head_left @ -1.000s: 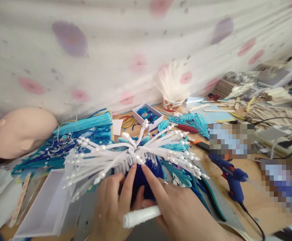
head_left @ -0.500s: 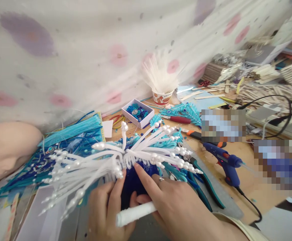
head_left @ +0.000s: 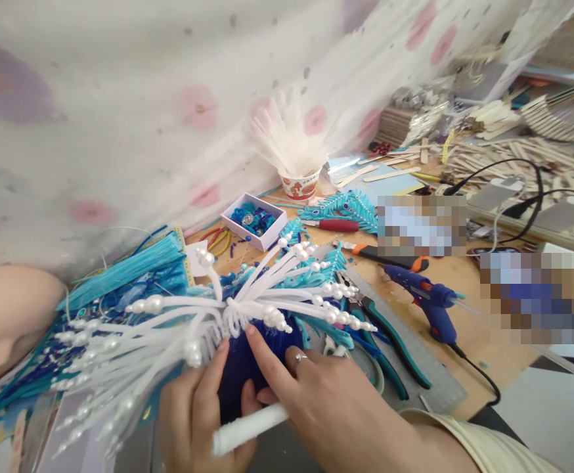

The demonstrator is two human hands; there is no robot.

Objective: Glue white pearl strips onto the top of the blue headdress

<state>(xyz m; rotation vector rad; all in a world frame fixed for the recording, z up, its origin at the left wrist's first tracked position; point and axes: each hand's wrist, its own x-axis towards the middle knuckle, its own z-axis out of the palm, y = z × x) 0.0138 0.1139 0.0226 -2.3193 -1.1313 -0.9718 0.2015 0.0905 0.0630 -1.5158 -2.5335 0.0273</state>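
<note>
Fingers (head_left: 267, 361) of both hands (head_left: 188, 414) (head_left: 336, 401) still clamp the blue base (head_left: 236, 368); pliers (head_left: 401, 345) show more.

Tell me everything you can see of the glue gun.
The glue gun is blue and plastic-looking, with a small lit red light. It lies on the wooden table, right of the teal-handled pliers, nozzle leftward, handle toward the camera. A translucent stick juts from its rear, a black cord from its handle. Nobody touches it.

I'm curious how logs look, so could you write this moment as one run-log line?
left hand: on dark blue piece | right hand: white tube held, index finger beside white pearl-tipped stems | nearby: blue glue gun
</note>
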